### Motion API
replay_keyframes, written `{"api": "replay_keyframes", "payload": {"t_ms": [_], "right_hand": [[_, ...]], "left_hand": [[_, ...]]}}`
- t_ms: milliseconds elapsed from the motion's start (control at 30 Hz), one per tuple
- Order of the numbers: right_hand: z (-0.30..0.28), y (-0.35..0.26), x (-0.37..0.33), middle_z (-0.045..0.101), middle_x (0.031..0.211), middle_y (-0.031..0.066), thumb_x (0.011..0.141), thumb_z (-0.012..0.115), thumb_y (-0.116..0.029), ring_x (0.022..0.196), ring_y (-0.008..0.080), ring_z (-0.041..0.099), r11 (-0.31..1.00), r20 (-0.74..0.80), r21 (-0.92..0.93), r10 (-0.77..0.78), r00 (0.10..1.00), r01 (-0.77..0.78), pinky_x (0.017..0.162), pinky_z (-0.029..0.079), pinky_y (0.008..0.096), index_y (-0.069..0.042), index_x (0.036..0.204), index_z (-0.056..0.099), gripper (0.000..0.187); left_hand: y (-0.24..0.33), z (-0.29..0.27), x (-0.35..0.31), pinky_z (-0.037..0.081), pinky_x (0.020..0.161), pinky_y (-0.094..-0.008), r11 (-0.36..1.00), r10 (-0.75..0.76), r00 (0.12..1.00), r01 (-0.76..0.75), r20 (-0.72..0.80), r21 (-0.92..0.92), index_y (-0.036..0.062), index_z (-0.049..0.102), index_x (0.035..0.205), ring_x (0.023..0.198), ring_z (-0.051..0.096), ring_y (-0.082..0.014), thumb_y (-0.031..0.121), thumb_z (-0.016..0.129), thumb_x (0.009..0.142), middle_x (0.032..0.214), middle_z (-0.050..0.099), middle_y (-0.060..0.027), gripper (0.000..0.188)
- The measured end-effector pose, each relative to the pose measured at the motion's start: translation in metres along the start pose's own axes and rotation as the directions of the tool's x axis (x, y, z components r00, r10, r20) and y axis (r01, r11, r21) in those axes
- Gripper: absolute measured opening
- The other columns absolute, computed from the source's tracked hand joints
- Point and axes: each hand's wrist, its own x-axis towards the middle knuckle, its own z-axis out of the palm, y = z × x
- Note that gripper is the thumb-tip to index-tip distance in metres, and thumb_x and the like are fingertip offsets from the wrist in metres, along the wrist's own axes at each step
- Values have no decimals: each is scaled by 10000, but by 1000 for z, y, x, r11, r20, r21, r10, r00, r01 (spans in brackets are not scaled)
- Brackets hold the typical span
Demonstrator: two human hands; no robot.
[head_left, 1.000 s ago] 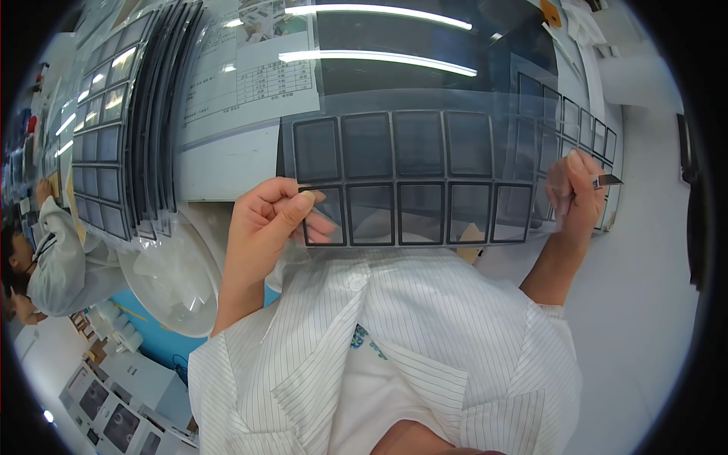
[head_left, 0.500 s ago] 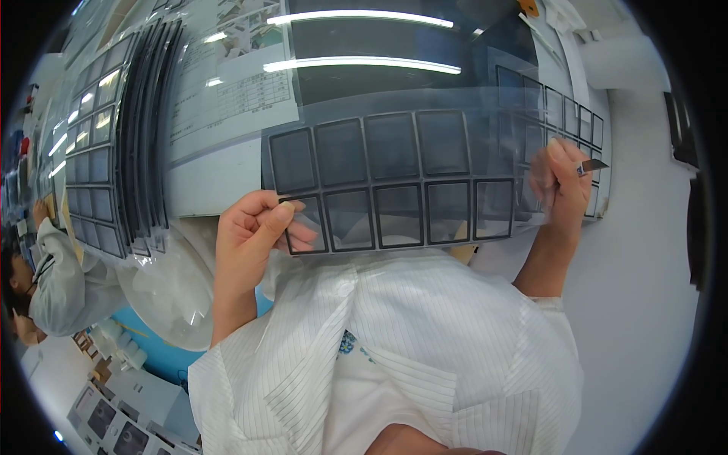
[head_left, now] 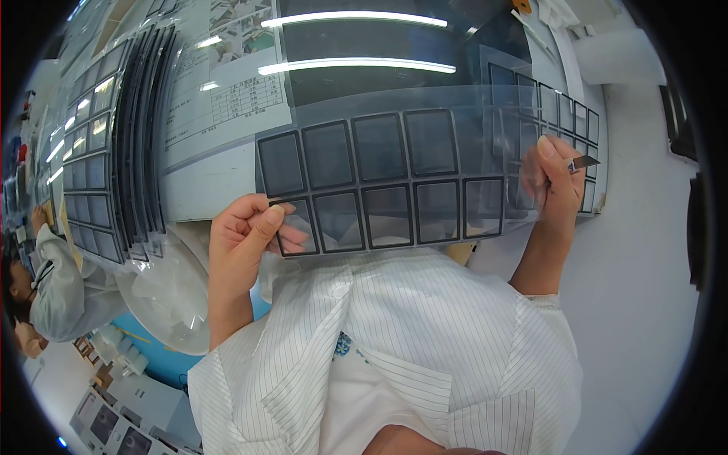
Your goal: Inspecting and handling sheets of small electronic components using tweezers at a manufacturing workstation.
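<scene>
I hold up a clear film sheet (head_left: 387, 186) with two rows of black rectangular frames on it, stretched between my hands above the table edge. My left hand (head_left: 254, 226) is closed on its near left corner, thumb on top and fingertips showing through the film. My right hand (head_left: 563, 168) is closed on the film's right end, where there are no frames. A small dark pointed blade (head_left: 584, 162) also sticks out to the right from between its fingers. Beyond that hand lies another framed film sheet (head_left: 565, 110), partly hidden.
Several framed sheets (head_left: 136, 144) stand in a row at the left. Behind my sheet are a dark glossy surface (head_left: 364, 42) reflecting lights and a printed paper (head_left: 227, 98) under film. A clear plastic bag (head_left: 163, 303) hangs below the table. Another person (head_left: 64, 280) sits far left.
The held sheet and both hands have shifted slightly left in the view, along with the rest of the scene. Both grips look the same.
</scene>
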Motion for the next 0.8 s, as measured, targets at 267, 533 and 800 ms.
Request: {"api": "replay_keyframes", "payload": {"t_ms": [267, 533, 800], "right_hand": [[-2, -1, 0, 313, 461, -32, 897, 493, -157, 369, 37, 223, 1000, 5, 17, 20, 1000, -20, 343, 205, 211, -77, 583, 384, 343], [2, 2, 3, 380, 527, -30, 958, 442, -175, 402, 19, 281, 993, 96, 84, 74, 993, -82, 376, 233, 183, -65, 704, 451, 277], [16, 8, 19, 407, 515, -56, 962, 501, -226, 420, 3, 309, 994, 122, -87, 80, 989, -70, 396, 225, 170, -60, 804, 536, 232]], "left_hand": [[0, 2, 1, 522, 539, -235, 1000, -2, 1000, 2, -4, -21, -34, 610, 943, 586, 650, -158, 120, 559, 912, 705, 672, -127, 165], [1, -2, 2, 523, 552, -237, 997, 71, 997, -72, -37, -34, -30, 596, 936, 580, 637, -151, 146, 555, 918, 704, 666, -130, 181], [10, 6, 4, 532, 630, -250, 935, 182, 979, -202, -94, -292, -47, 526, 1127, 633, 635, -158, 106, 523, 919, 796, 663, -133, 258]]}}
